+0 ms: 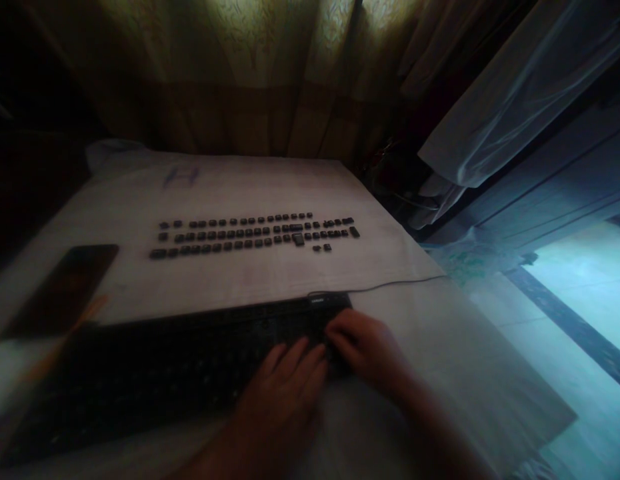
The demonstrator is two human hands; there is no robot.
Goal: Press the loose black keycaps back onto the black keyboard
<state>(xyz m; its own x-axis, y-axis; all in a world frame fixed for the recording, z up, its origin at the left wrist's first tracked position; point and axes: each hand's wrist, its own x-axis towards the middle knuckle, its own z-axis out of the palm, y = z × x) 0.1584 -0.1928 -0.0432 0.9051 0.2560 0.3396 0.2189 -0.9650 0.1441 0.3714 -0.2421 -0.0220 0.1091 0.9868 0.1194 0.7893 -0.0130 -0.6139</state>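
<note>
A black keyboard (190,367) lies aslant across the near part of the table, its lower right area dark and slightly blurred. My left hand (290,380) rests on the keyboard right of its middle, fingers stretched out and holding nothing. At the keyboard's right end my right hand (365,343) is closed, fingertips pinched together over the keys; whatever is between them is hidden. Beyond the keyboard, loose black keycaps (247,245) are laid out in 3 rows, with a couple of separate keycaps (327,247) just below.
A dark phone-like slab (65,287) lies at the left, with a blurred orange strip (55,353) close by. The keyboard's cable (390,285) runs right over the edge of the pale-covered table (270,177). Curtains (250,87) hang behind; a clear plastic bag (465,257) is beside the table.
</note>
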